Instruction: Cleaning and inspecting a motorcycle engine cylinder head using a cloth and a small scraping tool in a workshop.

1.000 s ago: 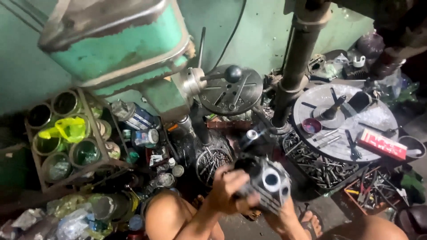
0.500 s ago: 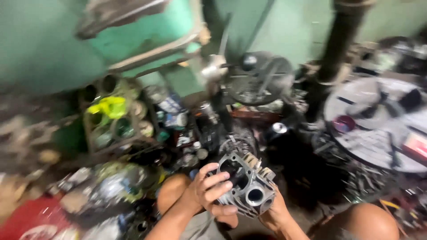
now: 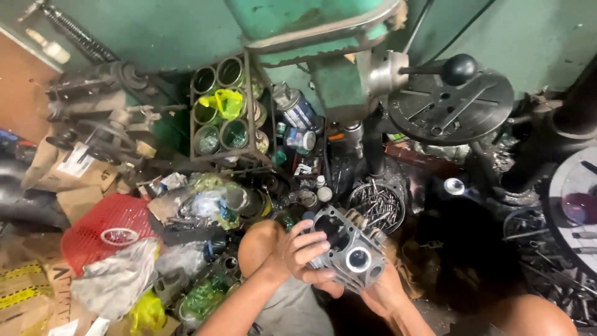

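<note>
A grey metal engine cylinder head (image 3: 351, 247) with round ports is held low in the head view, above my knees. My left hand (image 3: 300, 251) grips its left side, fingers curled over the top edge. My right hand (image 3: 380, 292) supports it from underneath, mostly hidden by the part. Just beyond it sits a round container of bolts and screws (image 3: 377, 204).
A green drill press (image 3: 336, 68) with a round metal table (image 3: 451, 107) and black-knobbed lever stands ahead. A rack of tin cans (image 3: 224, 112) stands at its left. A red plastic basket (image 3: 106, 233), bags and cardboard lie left. Scrap metal parts (image 3: 547, 236) lie right.
The view has swung left and steadied, bringing the red basket and cardboard into sight. Both hands have kept hold of the cylinder head, now turned slightly.
</note>
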